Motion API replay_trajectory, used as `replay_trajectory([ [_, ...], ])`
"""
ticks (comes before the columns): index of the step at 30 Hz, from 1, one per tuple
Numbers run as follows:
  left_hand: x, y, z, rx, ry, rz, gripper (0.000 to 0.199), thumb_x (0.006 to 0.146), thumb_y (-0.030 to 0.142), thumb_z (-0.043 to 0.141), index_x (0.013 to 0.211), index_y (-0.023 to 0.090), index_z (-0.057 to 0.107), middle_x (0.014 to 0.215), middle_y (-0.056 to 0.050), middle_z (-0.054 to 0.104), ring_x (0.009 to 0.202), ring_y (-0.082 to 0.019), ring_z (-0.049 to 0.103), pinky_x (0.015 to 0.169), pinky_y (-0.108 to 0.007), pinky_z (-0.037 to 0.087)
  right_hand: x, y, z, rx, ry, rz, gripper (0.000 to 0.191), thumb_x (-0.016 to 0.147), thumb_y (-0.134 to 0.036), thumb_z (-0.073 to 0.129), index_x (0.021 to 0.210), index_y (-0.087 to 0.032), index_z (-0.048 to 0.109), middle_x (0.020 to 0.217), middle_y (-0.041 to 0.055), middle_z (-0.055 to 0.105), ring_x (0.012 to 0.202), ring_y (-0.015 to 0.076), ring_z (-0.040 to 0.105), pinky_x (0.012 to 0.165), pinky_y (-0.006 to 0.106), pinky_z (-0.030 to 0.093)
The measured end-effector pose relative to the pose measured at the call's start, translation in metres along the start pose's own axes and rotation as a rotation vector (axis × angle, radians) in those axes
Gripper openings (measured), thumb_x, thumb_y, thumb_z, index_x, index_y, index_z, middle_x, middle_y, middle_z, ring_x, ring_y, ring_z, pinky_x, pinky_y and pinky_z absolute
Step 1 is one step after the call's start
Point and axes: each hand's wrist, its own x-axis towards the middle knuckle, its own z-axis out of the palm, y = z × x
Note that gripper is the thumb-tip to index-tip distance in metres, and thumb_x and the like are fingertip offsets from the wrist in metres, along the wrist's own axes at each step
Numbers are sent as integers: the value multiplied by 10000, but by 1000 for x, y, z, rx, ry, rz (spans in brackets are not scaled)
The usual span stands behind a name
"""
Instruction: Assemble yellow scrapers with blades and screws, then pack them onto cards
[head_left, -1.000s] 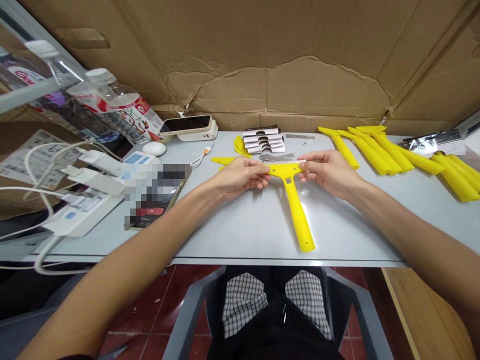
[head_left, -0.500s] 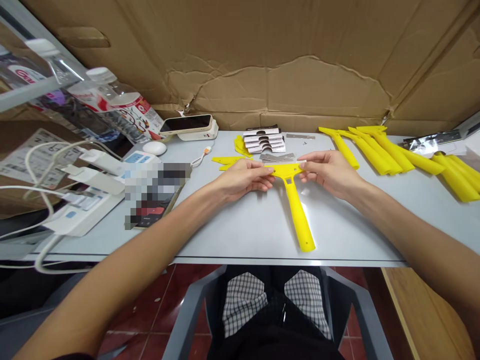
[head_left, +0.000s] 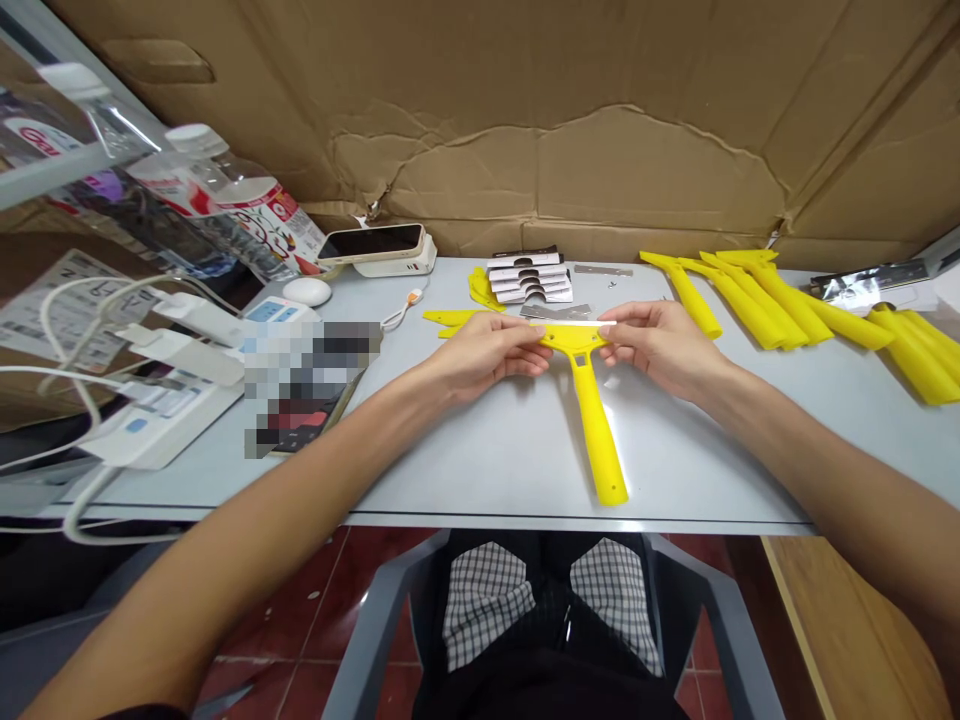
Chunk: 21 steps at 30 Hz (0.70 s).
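A yellow T-shaped scraper is held by both ends of its head, its handle pointing toward me. My left hand pinches the left end between thumb and fingers. At the right end my right hand pinches the head the same way. A thin pale blade-like strip shows along the head's far edge; its ends are partly covered by my fingers. Just beyond lie loose metal blades and a stack of wrapped blades. Yellow plastic head pieces lie beside my left hand.
Several yellow handles lie at the right, near shiny packets. On the left are a power strip with cables, a phone, a white mouse and bottles. A cardboard wall stands behind the table.
The pale strip along the scraper head's far edge shows more clearly across its width. Both hands keep their pinch on the head, with only slight shifts; the view has moved a little.
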Motion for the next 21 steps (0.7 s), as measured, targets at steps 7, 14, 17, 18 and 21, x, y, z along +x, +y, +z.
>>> replay_trajectory([
  [7, 4, -2, -3, -17, 19, -29, 189, 1010, 93, 722, 847, 64, 813, 868, -146, 814, 636, -108, 710, 671, -230, 615, 1, -1, -1, -14, 9, -2, 150, 798, -138, 904, 899, -167, 798, 825, 91, 773, 644, 139, 724, 625, 253, 623],
  [14, 1, -3, 2, -51, 48, -2, 197, 958, 7, 714, 780, 32, 796, 916, -163, 813, 684, -101, 722, 731, -209, 619, 2, 0, -2, -13, -5, 20, 131, 834, -114, 882, 919, -158, 793, 824, 81, 762, 656, 134, 723, 634, 246, 633],
  [17, 0, -2, 3, -42, 54, 14, 202, 940, 13, 734, 749, 39, 791, 886, -147, 807, 655, -91, 703, 733, -210, 612, 4, -1, -4, -17, -19, 50, 147, 855, -113, 859, 970, -156, 779, 816, 88, 766, 669, 148, 732, 631, 256, 633],
  [18, 0, -2, 3, -35, 55, 15, 195, 938, 13, 735, 754, 39, 796, 884, -144, 808, 650, -89, 700, 730, -210, 610, 4, -4, -5, -41, -17, 51, 144, 870, -133, 854, 986, -162, 774, 817, 89, 765, 674, 158, 738, 626, 268, 634],
  [21, -2, 0, 3, -20, 59, 20, 193, 943, 16, 727, 769, 41, 806, 885, -142, 812, 657, -91, 705, 731, -212, 607, 4, -18, -13, -180, 46, -24, 88, 930, -240, 818, 979, -189, 766, 913, 96, 778, 671, 177, 739, 605, 318, 626],
])
